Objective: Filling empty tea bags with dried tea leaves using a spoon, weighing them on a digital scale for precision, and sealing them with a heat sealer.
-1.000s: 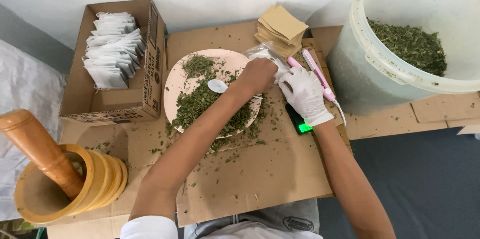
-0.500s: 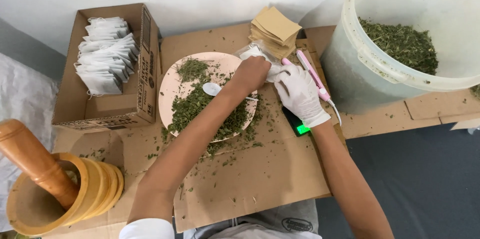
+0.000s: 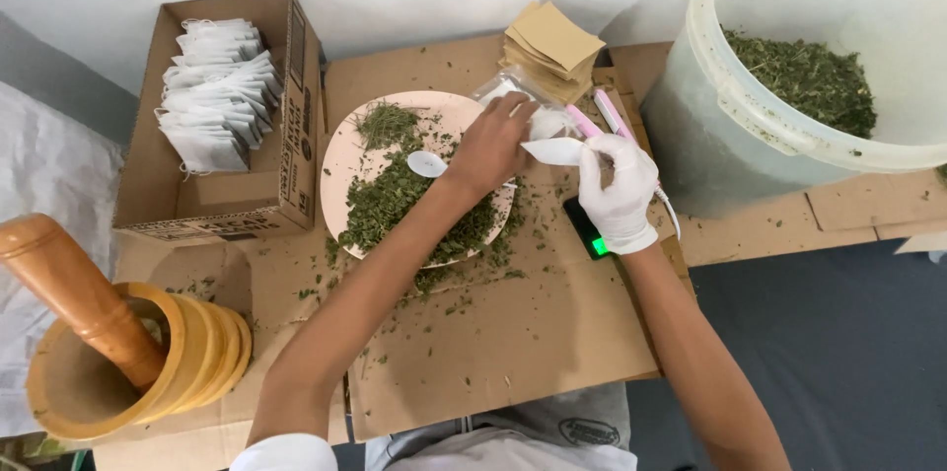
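**Bench view: both hands at a white sachet beside the herb plate**

Left hand (image 3: 496,147), bare, lies across the right rim of the pink plate (image 3: 347,160); fingers curled and narrow, tips at the near end of a small white sachet (image 3: 554,149). Whether they pinch it cannot be told. A white spoon (image 3: 426,163) rests on the plate just left of this hand, touching the herb heap (image 3: 395,197).

Right hand (image 3: 618,190), in a white glove, sits just right of the plate; fingers closed on the sachet's right end. The sachet hangs between the two hands, above the cardboard sheet (image 3: 513,343) near its far right corner.

A pink tool (image 3: 604,116) lies just beyond the glove. A scale (image 3: 590,234) with a green light shows partly under the glove.

Brown packets (image 3: 552,47) are stacked at the sheet's far edge. Bucket (image 3: 750,126) of dried herb at right. Box (image 3: 256,205) of white bags at left. Wooden mortar (image 3: 178,362) with pestle (image 3: 79,293) at the near left corner. Herb crumbs scatter over the sheet.
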